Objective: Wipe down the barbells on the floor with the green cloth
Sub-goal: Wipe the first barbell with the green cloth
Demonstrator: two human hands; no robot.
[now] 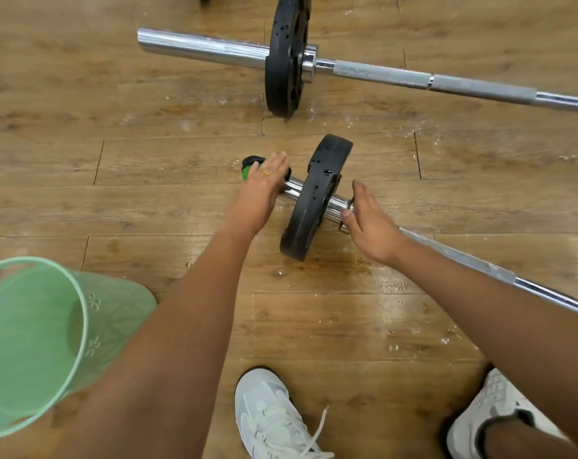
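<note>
Two chrome barbells lie on the wooden floor. The near barbell (473,260) carries a wet black plate (317,200) and runs off to the lower right. My left hand (263,190) presses the green cloth (248,172) around the short sleeve end left of that plate; most of the cloth is hidden under my palm. My right hand (370,223) grips the bar's collar just right of the plate. The far barbell (380,72) lies across the top with its own black plate (287,58).
A pale green plastic bucket (79,313) stands at the lower left beside my left arm. My white sneakers (274,422) are at the bottom edge. Water drops and white specks dot the floor (148,160) around both plates.
</note>
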